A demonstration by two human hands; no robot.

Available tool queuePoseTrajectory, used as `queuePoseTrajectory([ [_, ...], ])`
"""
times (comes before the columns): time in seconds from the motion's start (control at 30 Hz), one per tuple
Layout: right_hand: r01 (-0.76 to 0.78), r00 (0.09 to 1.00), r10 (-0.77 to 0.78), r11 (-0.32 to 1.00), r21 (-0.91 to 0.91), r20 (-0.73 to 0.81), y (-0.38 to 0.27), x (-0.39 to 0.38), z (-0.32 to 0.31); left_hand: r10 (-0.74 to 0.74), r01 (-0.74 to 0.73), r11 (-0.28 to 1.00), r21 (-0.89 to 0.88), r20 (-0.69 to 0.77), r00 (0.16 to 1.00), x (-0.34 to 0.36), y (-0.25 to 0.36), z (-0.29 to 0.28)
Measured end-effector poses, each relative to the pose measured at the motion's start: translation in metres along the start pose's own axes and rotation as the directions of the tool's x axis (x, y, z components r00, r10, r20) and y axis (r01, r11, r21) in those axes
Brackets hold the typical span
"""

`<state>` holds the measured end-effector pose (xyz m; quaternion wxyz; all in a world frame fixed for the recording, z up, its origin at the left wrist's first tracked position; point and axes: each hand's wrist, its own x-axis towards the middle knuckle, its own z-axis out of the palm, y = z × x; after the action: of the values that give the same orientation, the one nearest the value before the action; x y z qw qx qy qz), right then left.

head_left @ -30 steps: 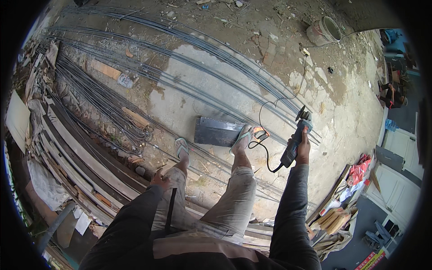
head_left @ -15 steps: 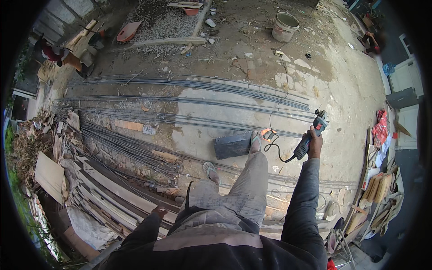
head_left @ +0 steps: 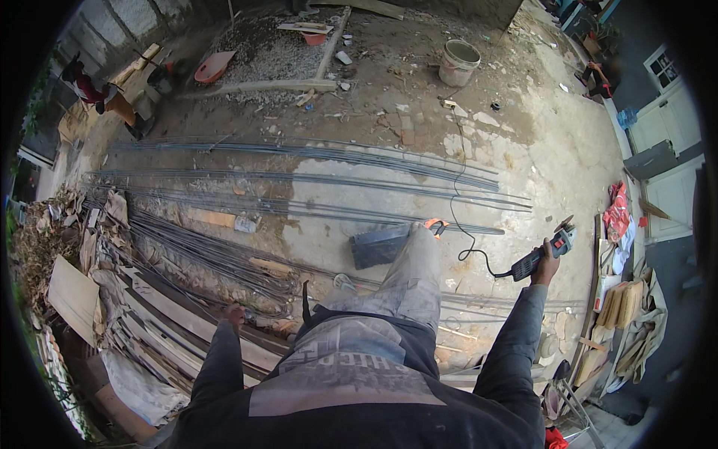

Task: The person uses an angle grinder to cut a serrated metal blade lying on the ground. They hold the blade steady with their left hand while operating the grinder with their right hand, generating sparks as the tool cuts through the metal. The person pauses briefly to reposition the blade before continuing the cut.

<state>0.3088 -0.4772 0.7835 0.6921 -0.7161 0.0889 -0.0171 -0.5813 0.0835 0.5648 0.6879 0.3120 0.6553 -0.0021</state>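
My right hand [head_left: 548, 268] is wrapped round a grey-and-black angle grinder [head_left: 526, 265], held out to the right above the concrete. The grinder's disc points up and away from me, and its black cord [head_left: 479, 251] loops leftward over the floor. Down at my left side, my left hand [head_left: 235, 316] hangs above stacked wooden planks [head_left: 168, 303]; its fingers are too small to make out. In front of me, long thin steel bars [head_left: 396, 153] lie in several bundles across the ground. Next to my right leg stands a dark box [head_left: 376, 247], with a small orange thing [head_left: 434, 223] behind the knee.
A white bucket [head_left: 458, 64] stands at the far right, by a socket block [head_left: 449, 104] on the cord. Gravel [head_left: 262, 67] and a reddish pan [head_left: 214, 67] lie far left. One person [head_left: 112, 97] bends over at left; another sits far right [head_left: 600, 78]. Folded sacks [head_left: 622, 305] line the right.
My right hand has carried the grinder rightward and nearer, turning it. My left hand has swung out left and forward. My right leg has come up, its knee now covering the foot.
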Motion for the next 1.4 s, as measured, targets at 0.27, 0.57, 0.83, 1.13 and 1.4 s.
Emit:
queuePoseTrajectory([
  [0.27, 0.086, 0.996, -0.09, 0.975, -0.205, -0.011, -0.03, 0.003, -0.036, 0.128, -0.126, 0.991, -0.042, 0.047, 0.991, 0.018, -0.022, 0.139],
  [0.57, 0.252, 0.965, -0.155, 0.766, -0.592, 0.21, -0.008, 0.086, -0.072, 0.058, -0.057, 0.862, 0.503, 0.014, 0.998, -0.033, -0.115, 0.249],
  [0.83, 0.382, 0.882, 0.136, 0.352, -0.855, 0.451, 0.041, 0.191, -0.119, -0.134, -0.129, 0.685, 0.717, 0.298, 0.945, -0.151, -0.249, 0.409],
  [1.13, 0.457, 0.751, 0.476, 0.125, -0.88, 0.458, 0.089, 0.291, -0.198, -0.194, 0.001, 0.561, 0.828, 0.131, 0.972, -0.397, -0.2, 0.533],
  [1.4, 0.519, 0.676, 0.52, 0.167, -0.838, 0.522, 0.127, 0.312, -0.214, -0.253, 0.012, 0.37, 0.929, 0.089, 0.963, -0.555, -0.071, 0.546],
])
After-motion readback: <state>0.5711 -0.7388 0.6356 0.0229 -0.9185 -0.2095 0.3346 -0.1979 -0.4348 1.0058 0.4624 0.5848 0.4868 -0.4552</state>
